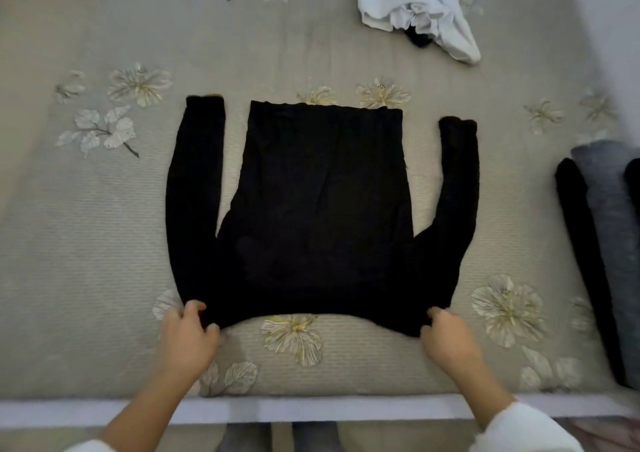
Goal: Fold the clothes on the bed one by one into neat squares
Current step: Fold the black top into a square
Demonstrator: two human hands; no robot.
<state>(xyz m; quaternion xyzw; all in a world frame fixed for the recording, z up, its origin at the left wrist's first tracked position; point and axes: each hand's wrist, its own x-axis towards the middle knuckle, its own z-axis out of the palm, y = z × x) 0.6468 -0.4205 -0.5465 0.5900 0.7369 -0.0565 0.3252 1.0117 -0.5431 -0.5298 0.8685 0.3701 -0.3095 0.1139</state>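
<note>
**Black top held at its near corners**

The black long-sleeved top is laid flat in the middle of the bed, with both sleeves turned up alongside the body. Its near left corner is pinched by the left hand, fingers and thumb curled onto the fabric. The near right corner is gripped likewise by the right hand. A crumpled white garment is seen farther back (a dark scrap shows beneath it). A folded grey piece is set at the right edge, well apart from the top.
</note>
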